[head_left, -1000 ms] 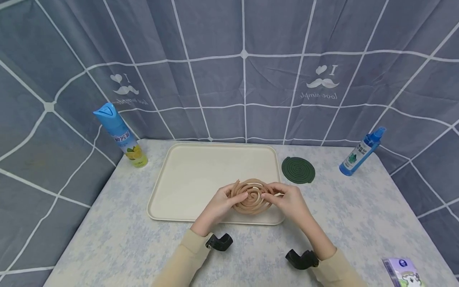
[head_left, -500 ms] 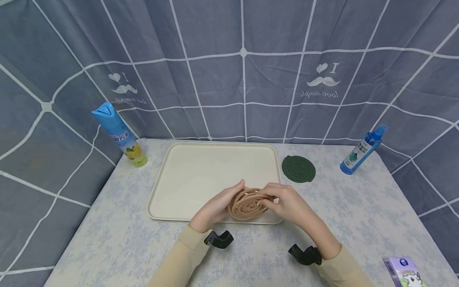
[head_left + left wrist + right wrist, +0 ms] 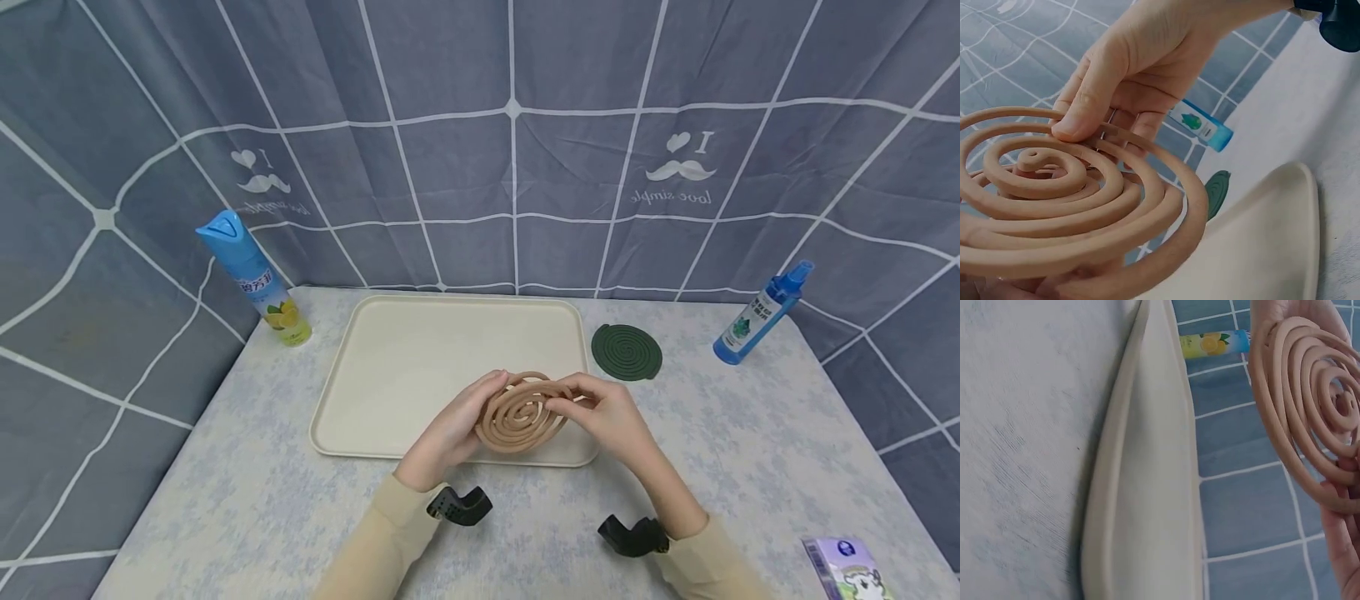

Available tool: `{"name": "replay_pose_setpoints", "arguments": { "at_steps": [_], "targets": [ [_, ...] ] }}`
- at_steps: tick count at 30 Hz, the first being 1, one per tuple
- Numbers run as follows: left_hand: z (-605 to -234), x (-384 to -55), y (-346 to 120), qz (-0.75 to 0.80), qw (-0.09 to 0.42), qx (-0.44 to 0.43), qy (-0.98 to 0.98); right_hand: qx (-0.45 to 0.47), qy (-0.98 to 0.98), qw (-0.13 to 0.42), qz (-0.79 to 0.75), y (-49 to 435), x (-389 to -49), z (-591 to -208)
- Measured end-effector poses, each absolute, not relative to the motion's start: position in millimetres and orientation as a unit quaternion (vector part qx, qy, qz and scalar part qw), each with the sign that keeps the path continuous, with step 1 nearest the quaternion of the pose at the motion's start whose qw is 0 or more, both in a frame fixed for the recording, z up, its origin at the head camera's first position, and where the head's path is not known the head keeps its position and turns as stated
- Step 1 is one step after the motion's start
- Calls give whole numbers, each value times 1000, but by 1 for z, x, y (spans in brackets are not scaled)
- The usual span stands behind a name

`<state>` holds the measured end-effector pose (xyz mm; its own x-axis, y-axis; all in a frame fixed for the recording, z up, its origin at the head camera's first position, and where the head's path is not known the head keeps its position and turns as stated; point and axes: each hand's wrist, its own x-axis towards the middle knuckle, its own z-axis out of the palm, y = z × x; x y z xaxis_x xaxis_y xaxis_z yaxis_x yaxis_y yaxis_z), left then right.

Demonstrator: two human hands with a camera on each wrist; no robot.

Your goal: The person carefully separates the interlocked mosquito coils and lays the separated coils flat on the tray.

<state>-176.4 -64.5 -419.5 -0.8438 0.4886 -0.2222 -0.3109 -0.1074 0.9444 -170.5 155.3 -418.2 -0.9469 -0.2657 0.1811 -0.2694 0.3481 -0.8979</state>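
Left hand (image 3: 452,429), right hand (image 3: 611,421) — tan coil (image 3: 517,419) held between, seemingly above tray (image 3: 420,358)

Soft light covers my tan, matte spiral coil (image 3: 510,429); the head view stretches at nine and three o'clock.

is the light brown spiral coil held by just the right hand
No, the head view shows the left hand gripping the light brown spiral coil too.
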Motion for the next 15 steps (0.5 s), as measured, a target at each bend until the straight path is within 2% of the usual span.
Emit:
{"name": "replay_pose_setpoints", "arguments": {
  "at_steps": [15],
  "targets": [
    [-432,-174,-63,820,239,31,519,82,-786,-67,609,155,-177,-421]
  ]
}}
